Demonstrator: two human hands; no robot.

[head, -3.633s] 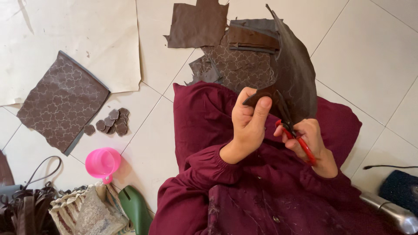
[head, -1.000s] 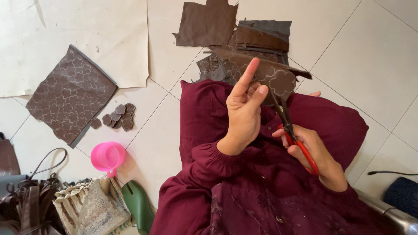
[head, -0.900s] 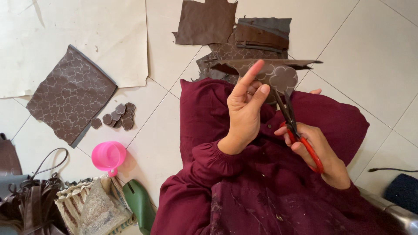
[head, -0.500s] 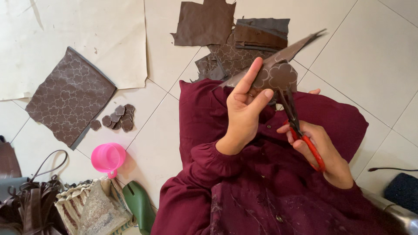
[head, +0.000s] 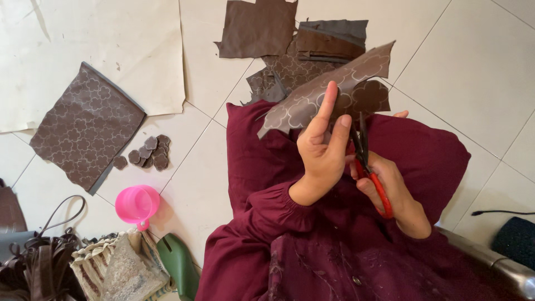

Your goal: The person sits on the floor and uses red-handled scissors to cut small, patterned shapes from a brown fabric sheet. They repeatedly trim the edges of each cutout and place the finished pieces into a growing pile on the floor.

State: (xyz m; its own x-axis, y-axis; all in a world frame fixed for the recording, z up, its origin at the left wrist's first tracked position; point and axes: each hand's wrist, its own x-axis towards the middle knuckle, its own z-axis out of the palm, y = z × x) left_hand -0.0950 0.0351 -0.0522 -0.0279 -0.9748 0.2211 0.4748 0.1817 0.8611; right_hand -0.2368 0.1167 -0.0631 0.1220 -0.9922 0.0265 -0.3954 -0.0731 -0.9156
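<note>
Fingers: left hand [head: 322,153] pinches brown patterned sheet [head: 323,92] | right hand [head: 390,184] grips red-handled scissors [head: 369,167] at its edge

Left hand [head: 322,150] hides where the scissors [head: 368,164] meet the brown strip [head: 312,97]

No packages, labels, signs or screens are visible.

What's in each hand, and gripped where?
Left hand pinches the patterned brown leather piece near its middle lower edge; right hand holds the scissors by their red handles.
</note>
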